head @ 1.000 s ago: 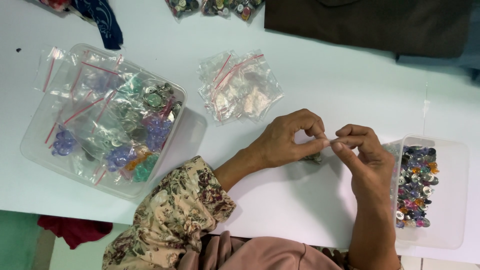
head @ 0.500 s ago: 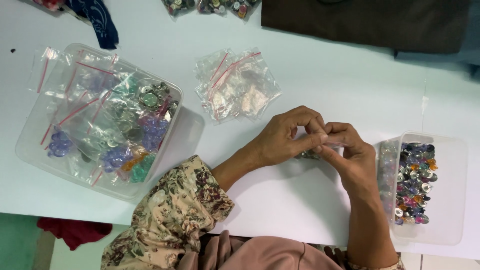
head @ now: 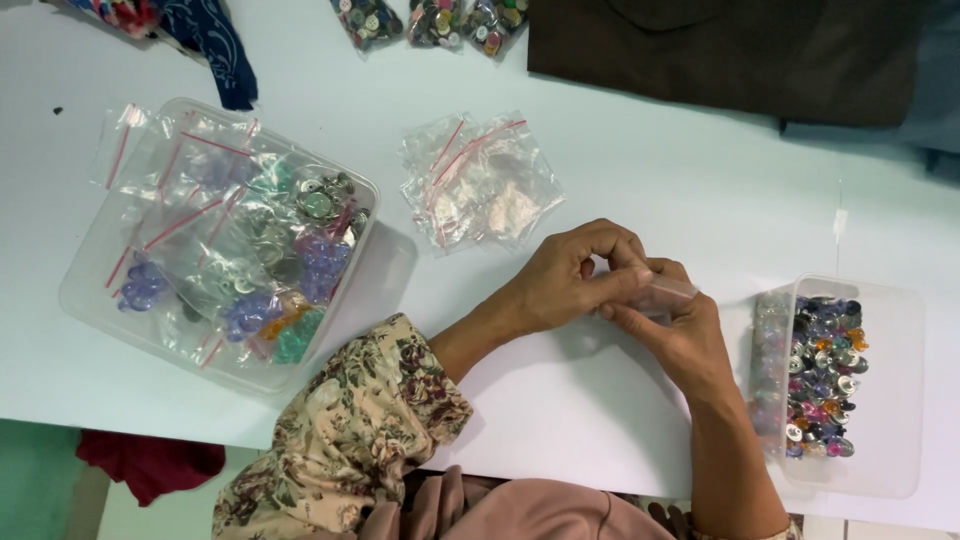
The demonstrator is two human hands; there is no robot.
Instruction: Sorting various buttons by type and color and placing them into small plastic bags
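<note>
the left hand (head: 575, 280) and the right hand (head: 672, 335) pinch a small clear bag (head: 662, 295) together above the white bench (head: 650, 190). right of the bag sits a tub of beads (head: 880, 400). left of it lies a pile of empty bags (head: 480, 185).

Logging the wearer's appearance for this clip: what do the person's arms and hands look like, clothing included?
The left hand is bare, its forearm emerging from a loose beige sleeve printed with dark flowers. The right hand and forearm are bare, no sleeve visible. No gloves; any rings or watch cannot be made out.
</note>
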